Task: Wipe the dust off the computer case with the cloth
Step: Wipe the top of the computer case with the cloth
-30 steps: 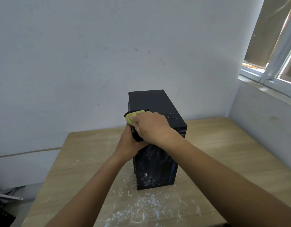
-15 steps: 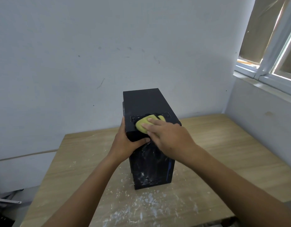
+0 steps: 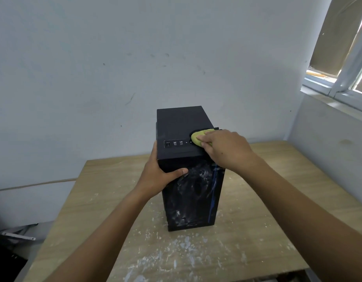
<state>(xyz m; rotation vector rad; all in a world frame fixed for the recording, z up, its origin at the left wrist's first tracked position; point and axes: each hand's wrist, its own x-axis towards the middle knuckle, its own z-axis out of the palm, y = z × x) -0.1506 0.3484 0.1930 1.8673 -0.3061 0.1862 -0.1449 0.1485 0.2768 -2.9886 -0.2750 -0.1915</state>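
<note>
1. Beyond the left edge of the desk (image 3: 267, 220), low down, lies a dark jumble with a pale metal strip (image 3: 18, 236); what it is cannot be told.
2. The desk is light wood. White flecks and smears of dust (image 3: 186, 247) cover its near middle, thickest toward the near edge.
3. The left hand (image 3: 157, 178) grips the upper front left corner of the computer case (image 3: 184, 127). Its thumb lies flat across the front face and its palm rests against the left side. The fingers are hidden behind the case.
4. The computer case is a black tower. It stands upright about the middle of the desk, with its narrow front toward the near edge and its back toward the far edge and the wall (image 3: 94, 68).
5. The front panel (image 3: 194, 196) is glossy and streaked with whitish dust, with a thin blue line down its right side.
6. A row of small ports and buttons (image 3: 175, 143) runs across the top near the front edge.
7. The cloth (image 3: 197, 137), yellow-green and bunched up, sits on the top of the case at its right edge, just right of the ports.
8. The right hand (image 3: 227, 151) holds the cloth with its fingers curled over it, pressing it to the case top. The wrist reaches out past the case's right side.
9. A window (image 3: 339, 78) with a white frame sits in the side wall, above the far right corner of the desk.
</note>
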